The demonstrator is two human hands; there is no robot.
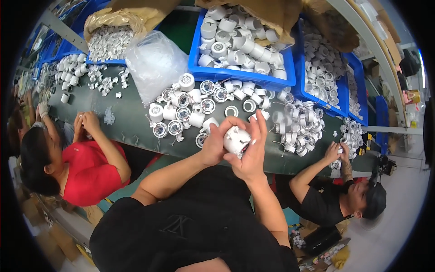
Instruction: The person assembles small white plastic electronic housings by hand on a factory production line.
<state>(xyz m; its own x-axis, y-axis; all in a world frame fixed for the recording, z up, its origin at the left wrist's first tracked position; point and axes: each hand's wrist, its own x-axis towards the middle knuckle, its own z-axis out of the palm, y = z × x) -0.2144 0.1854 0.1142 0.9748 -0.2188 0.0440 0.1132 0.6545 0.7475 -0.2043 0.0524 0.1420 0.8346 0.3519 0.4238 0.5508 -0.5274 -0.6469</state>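
Note:
Between my two hands, above the near edge of the bench, is a white round plastic housing (236,139) with small clips on its side and a dark opening low on its right. My left hand (215,144) grips it from the left, fingers curled over its top. My right hand (252,162) closes on it from the right, thumb below. Just beyond them lie loose white rings (231,111) and a spread of white housings (196,119), some showing clear round faces with wires (183,114). What the fingertips press on is partly hidden.
Blue bins (244,80) of white parts line the far side of the green bench (131,119). A clear plastic bag (156,63) stands left of them. A pile of white rings (299,129) lies right. Co-workers in red (93,172) and black (319,201) sit at either side.

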